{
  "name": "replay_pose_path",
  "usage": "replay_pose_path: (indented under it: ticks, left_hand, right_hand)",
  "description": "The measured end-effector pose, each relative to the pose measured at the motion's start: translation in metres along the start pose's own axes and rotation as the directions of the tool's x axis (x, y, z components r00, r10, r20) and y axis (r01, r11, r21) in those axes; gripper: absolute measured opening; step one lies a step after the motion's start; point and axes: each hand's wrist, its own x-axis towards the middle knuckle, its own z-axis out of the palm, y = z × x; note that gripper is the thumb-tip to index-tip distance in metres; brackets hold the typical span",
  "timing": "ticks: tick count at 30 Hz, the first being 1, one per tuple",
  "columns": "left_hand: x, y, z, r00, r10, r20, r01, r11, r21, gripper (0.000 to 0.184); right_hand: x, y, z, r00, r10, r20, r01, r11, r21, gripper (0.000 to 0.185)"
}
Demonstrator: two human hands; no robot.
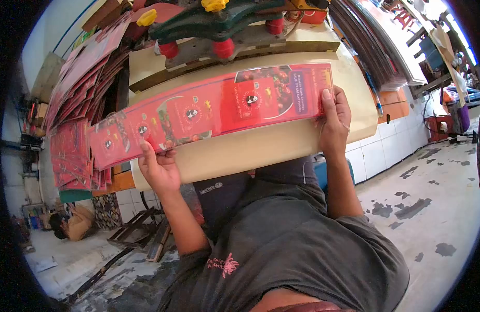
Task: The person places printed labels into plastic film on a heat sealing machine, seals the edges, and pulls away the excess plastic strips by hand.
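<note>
A long red printed sheet (pixel 224 108) with a glossy surface and panda emblems stretches across in front of me, slightly tilted, its right end higher. My left hand (pixel 161 169) pinches its lower edge left of the middle, thumb on the printed face. At the right end, my right hand (pixel 334 117) grips the side edge with the thumb on top. Fingers behind the sheet are partly hidden. Beneath it lies a table covered in cream paper (pixel 240 151). Whether this is one sheet or several stacked, I cannot tell.
Behind the sheet stands a dark green machine frame (pixel 219 28) with red feet and yellow knobs. Stacks of red printed sheets (pixel 74 151) fill the left side. More stacked boards (pixel 377 47) lie at back right. A person (pixel 76 221) is low on the floor at left.
</note>
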Motion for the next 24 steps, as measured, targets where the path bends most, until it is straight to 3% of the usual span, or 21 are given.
replay_pose_path:
  ticks: [6,15,17,21,24]
  left_hand:
    - [0.001,-0.001,0.001,1.0,0.012,-0.001,-0.012,0.993,0.118,0.031]
    - [-0.001,0.001,0.005,1.0,0.012,-0.026,-0.012,1.0,0.024,0.028]
    - [-0.002,0.0,0.001,0.999,-0.007,0.039,0.008,1.0,-0.024,0.026]
    - [-0.003,-0.002,-0.005,0.991,0.023,0.128,-0.029,0.998,0.046,0.029]
    - [-0.006,-0.001,0.006,0.997,0.021,0.068,-0.021,1.0,-0.003,0.029]
  right_hand:
    - [-0.001,-0.003,0.006,1.0,-0.004,-0.003,0.005,0.997,0.073,0.037]
    - [0.0,-0.004,0.005,1.0,0.005,-0.011,-0.004,0.996,0.085,0.039]
    - [0.0,-0.007,0.009,1.0,-0.001,-0.017,0.002,0.995,0.095,0.04]
    - [-0.001,-0.011,0.014,0.999,-0.025,-0.029,0.029,0.99,0.138,0.045]
    - [-0.001,-0.007,0.01,0.998,-0.03,-0.05,0.034,0.997,0.075,0.046]
